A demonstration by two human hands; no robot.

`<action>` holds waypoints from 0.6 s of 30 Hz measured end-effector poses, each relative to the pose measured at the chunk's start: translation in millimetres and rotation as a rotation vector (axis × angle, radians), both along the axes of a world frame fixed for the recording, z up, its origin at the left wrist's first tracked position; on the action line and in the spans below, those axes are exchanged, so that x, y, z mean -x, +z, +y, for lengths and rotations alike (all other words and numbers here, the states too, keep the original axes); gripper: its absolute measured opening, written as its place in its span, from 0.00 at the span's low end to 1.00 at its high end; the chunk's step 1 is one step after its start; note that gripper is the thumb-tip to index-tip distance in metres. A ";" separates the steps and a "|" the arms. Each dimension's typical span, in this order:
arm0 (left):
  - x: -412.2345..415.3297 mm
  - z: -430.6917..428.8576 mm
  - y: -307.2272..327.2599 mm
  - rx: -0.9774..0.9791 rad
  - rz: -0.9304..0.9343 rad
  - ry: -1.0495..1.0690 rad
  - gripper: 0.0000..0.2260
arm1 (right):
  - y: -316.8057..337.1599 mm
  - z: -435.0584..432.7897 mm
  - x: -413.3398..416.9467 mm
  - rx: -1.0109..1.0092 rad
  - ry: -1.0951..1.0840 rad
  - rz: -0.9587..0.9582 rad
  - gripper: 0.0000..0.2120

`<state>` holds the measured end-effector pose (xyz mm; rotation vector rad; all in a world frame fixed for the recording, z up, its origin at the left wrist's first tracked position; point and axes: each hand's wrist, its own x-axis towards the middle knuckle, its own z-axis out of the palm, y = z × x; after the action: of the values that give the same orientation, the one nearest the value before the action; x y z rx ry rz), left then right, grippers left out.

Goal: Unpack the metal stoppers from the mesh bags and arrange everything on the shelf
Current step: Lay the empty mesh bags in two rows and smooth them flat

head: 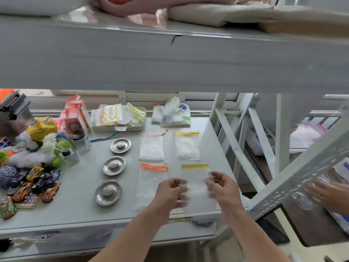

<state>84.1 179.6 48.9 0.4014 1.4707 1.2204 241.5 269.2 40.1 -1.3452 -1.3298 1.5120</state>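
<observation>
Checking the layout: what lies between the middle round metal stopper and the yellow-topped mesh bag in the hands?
In the head view, the orange-topped mesh bag lies flat between the middle round metal stopper and the yellow-topped mesh bag.

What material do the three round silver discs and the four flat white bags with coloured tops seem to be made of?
The three round silver discs look like polished metal: they shine and reflect light. The four flat white bags, such as the orange-topped bag, seem to be thin, semi-transparent mesh fabric, since the grey shelf shows through them; the weave itself is too blurred to confirm.
</observation>
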 end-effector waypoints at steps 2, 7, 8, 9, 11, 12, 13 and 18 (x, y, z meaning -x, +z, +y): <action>-2.5 22.1 -6.6 0.007 0.075 0.018 0.11 | -7.7 15.4 3.0 -0.017 -0.022 -0.065 0.12; -5.0 36.4 -29.3 0.220 0.434 -0.011 0.22 | -26.3 25.4 -0.3 -0.025 0.006 -0.472 0.21; -6.7 34.6 -32.1 0.225 0.510 -0.031 0.23 | -28.4 23.6 -2.7 -0.060 0.022 -0.521 0.21; -8.9 32.8 -33.9 0.226 0.575 -0.045 0.23 | -30.3 22.1 -4.3 -0.091 0.036 -0.553 0.21; -12.0 33.0 -37.8 0.239 0.653 -0.040 0.22 | -31.9 22.1 -4.0 -0.131 0.048 -0.587 0.20; -12.6 34.8 -38.9 0.253 0.673 -0.027 0.22 | -32.0 24.2 -2.4 -0.145 0.048 -0.591 0.19; -12.2 37.2 -38.9 0.270 0.689 -0.015 0.22 | -32.0 27.3 -0.2 -0.155 0.052 -0.591 0.19; -8.6 43.2 -34.2 0.330 0.752 -0.032 0.22 | -29.7 40.0 6.8 -0.174 0.094 -0.634 0.19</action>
<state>92.7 222.8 14.8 0.6975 2.2519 0.7974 234.7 309.2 10.3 -1.7404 -1.8805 1.0197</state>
